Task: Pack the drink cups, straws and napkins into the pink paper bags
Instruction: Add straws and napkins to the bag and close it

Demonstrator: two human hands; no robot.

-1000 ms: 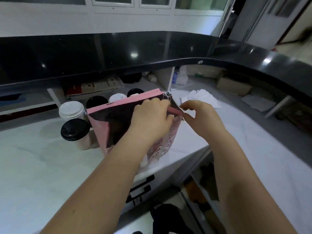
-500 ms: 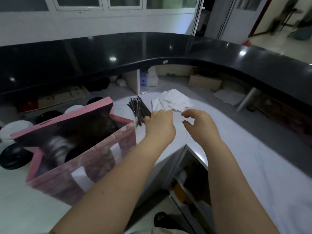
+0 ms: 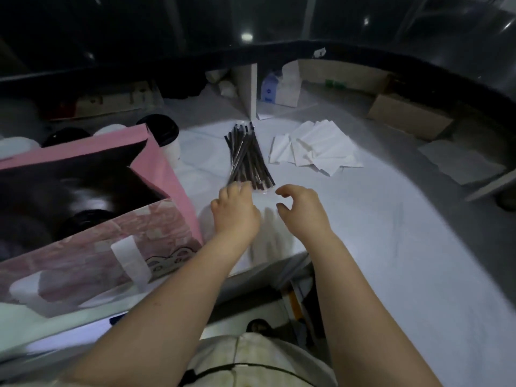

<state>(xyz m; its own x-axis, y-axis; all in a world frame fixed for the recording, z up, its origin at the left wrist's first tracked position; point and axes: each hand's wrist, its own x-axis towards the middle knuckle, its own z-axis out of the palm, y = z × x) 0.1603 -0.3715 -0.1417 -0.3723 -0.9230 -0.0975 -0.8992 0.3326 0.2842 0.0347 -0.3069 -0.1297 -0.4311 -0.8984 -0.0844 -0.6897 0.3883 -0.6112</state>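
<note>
Fingers (image 3: 238, 188) of left hand (image 3: 234, 213) down on near end of straws (image 3: 248, 157), grip not clear. Right hand (image 3: 303, 208) just right of that end, fingers loosely curled, empty. Napkins (image 3: 315, 146) right of straws, pink bag (image 3: 83, 247) left, both on bench (image 3: 377, 233).

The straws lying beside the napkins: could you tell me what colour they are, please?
The straws look black or very dark; the head view shows them.
</note>
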